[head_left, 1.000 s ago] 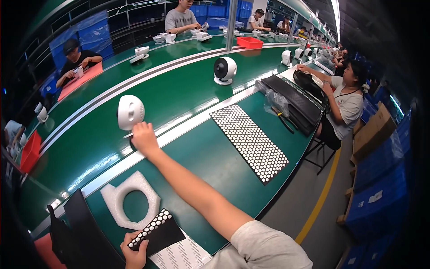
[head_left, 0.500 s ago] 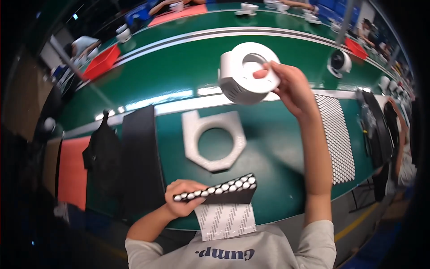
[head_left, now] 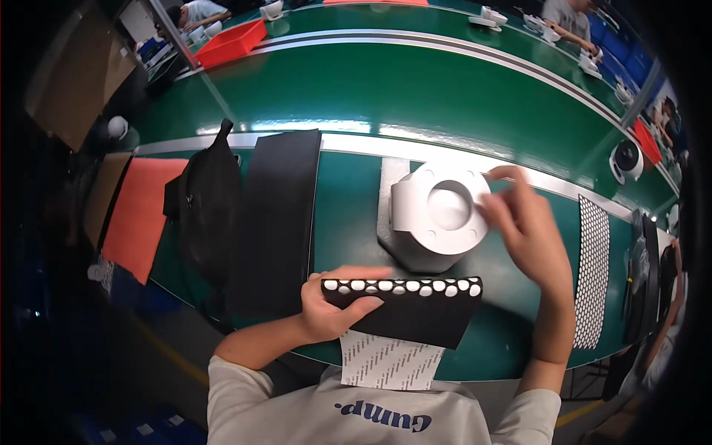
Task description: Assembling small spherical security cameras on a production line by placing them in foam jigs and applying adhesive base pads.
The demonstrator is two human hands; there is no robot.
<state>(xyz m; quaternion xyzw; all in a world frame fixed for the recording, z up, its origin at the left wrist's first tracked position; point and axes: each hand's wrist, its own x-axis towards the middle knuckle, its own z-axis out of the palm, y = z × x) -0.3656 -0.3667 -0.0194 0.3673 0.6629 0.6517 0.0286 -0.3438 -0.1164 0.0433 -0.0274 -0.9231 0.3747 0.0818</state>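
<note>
A white plastic housing (head_left: 463,236) with a round recess in its top sits on a pale foam holder (head_left: 394,172), which it mostly covers. Beside the housing's right rim is my right hand (head_left: 526,226), slightly blurred, thumb and fingers apart and nothing held. My left hand (head_left: 334,308) grips a folded black sheet (head_left: 415,315), thumb on the near face. White round pads (head_left: 400,285) line the sheet's upper fold. Below it, a white backing paper (head_left: 391,361) with printed lettering hangs near my shirt.
Left on the green table lie a long black sheet (head_left: 278,215), a black bag (head_left: 210,200) and an orange mat (head_left: 141,211). A white-dotted sheet (head_left: 592,274) lies right. Beyond the metal rail are a red tray (head_left: 233,44), a white device (head_left: 627,159) and people working.
My right hand has lowered the white housing onto the foam holder and let go of it. My left hand still holds the sheet, now turned more level. The view has shifted.
</note>
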